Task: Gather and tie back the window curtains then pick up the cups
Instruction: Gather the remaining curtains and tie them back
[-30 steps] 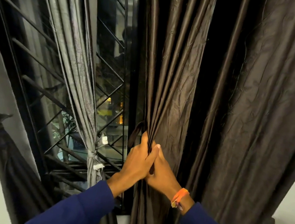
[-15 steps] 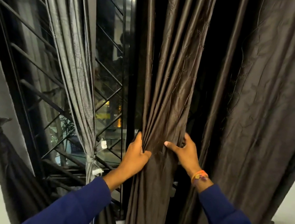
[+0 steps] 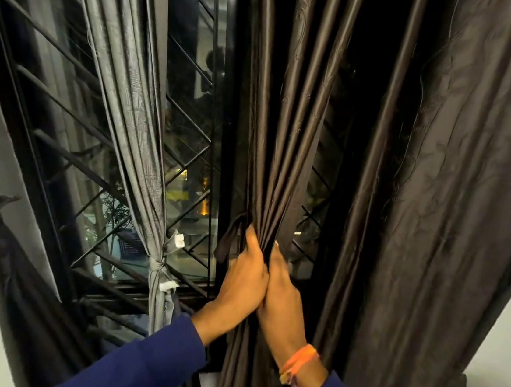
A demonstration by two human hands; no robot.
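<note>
Now both sets of fingers curl round the dark curtain [image 3: 277, 170], left hand [image 3: 242, 282] and right hand [image 3: 282, 295] touching, bunching it beside the window [image 3: 187, 141]. A tie loop [image 3: 230, 238] hangs by the left thumb. Gathering looks done; next, wrap that loop round. No cups in view.

Nothing readable here, honestly. The only label-looking bits are two small white tags [image 3: 179, 240] on the tied grey curtain [image 3: 144, 149], one just above its knot and one just below, and both are too small and blurry to show any print.
</note>
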